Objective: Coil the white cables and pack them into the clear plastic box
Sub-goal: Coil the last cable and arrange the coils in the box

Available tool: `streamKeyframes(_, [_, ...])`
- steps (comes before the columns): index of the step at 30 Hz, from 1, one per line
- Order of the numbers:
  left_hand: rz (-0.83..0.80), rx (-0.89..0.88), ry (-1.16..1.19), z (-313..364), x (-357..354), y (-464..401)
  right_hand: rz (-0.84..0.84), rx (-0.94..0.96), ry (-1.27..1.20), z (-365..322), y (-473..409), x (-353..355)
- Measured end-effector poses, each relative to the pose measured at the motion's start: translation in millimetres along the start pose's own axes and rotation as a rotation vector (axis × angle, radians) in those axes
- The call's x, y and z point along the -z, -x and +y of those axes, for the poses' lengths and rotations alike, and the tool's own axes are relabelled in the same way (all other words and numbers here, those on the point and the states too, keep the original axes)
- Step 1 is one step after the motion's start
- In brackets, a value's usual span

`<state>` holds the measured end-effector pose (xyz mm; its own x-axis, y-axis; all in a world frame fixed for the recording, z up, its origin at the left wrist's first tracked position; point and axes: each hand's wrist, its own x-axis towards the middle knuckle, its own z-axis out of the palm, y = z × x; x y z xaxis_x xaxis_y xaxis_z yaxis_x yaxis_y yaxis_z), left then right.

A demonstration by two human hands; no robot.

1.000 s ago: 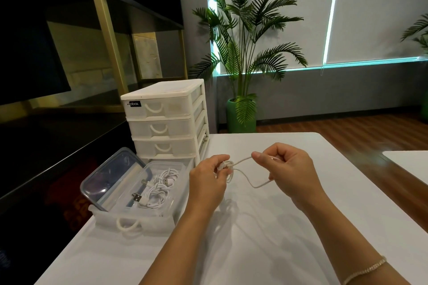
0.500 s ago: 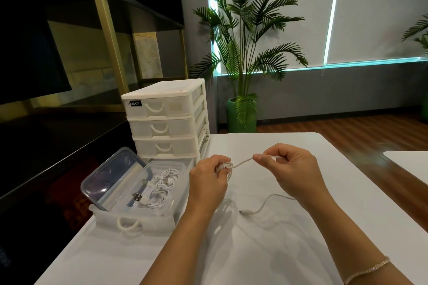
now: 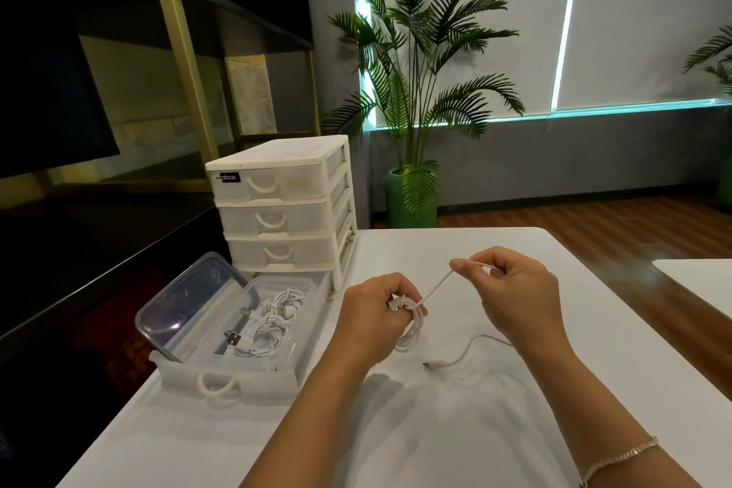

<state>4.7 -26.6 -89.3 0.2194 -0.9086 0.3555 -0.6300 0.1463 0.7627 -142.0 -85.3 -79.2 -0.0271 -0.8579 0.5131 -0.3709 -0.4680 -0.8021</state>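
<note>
White desk carries the clear plastic box at 9 o'clock, already holding coiled cables. My left hand grips the current cable's coil; my right hand pinches its strand taut. I judge wrapping the tail and packing remain.

Left edge: a white plastic drawer tower is standing at the white table's far left, blocking reach there.
Front of tower: a pulled-out translucent drawer is holding a clear plastic box, its lid leaning open leftward.
Box mouth: coiled white cables are filling it partly.
Centre: a loose white cable tail is lying across bare tabletop.
</note>
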Motion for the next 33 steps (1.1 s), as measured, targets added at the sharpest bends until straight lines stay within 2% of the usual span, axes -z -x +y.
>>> streamKeyframes(5, [0.057,-0.036,0.096,13,1,5,-0.023,-0.060,0.023,5,0,-2])
streamKeyframes(10, [0.052,-0.149,0.071,16,-4,6,-0.094,-0.107,0.050,4,0,-2])
streamKeyframes(14, [0.117,-0.191,0.094,11,-5,6,-0.137,-0.111,0.097,3,1,-5])
streamKeyframes(17, [0.209,-0.214,0.073,11,-3,6,-0.139,-0.041,0.246,1,2,-7])
streamKeyframes(20, [0.286,-0.177,0.064,9,-3,5,-0.059,0.086,0.380,-2,6,-9])
streamKeyframes(22, [0.328,-0.127,0.050,8,-4,4,-0.034,0.167,0.374,-8,8,-10])
streamKeyframes(24, [0.377,-0.076,0.064,7,-2,4,-0.154,0.191,0.253,-15,12,-9])
streamKeyframes(26, [0.418,-0.030,0.108,7,-1,3,-0.380,0.134,0.138,-22,17,-10])
streamKeyframes(28, [0.439,-0.003,0.147,7,-1,3,-0.506,0.096,0.124,-23,21,-15])
streamKeyframes(33, [0.370,0.008,0.160,9,-1,4,-0.461,0.030,0.051,-18,17,-18])
